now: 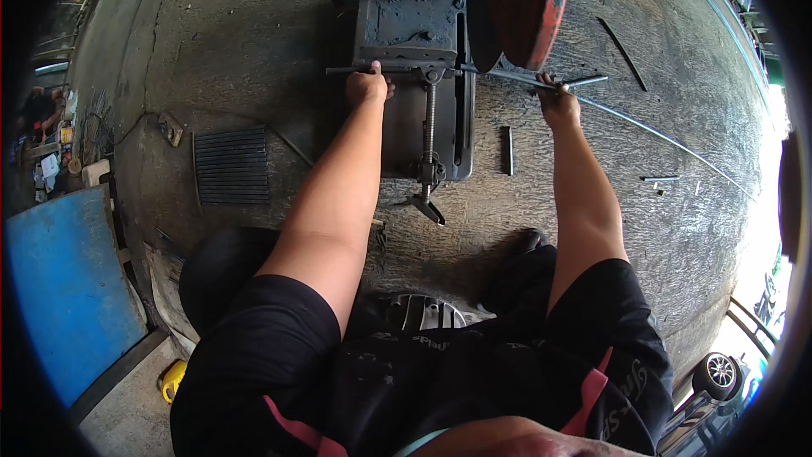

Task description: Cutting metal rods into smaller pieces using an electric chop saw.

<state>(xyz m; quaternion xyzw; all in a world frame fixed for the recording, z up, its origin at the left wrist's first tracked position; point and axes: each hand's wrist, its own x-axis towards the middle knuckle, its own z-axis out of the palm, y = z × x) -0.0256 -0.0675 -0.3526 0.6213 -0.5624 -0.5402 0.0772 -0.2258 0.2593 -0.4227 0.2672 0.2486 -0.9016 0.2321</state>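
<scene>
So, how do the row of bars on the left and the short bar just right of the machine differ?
The row of bars groups many pieces; the short bar lies alone. The row's bars run left to right, while the short bar runs near to far. Both are dark and lie on the floor.

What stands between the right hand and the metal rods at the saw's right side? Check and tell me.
Nothing visible stands between them: the right hand has its fingers on the metal rods. The saw's red guard is above them in the picture, not between hand and rods.
</scene>
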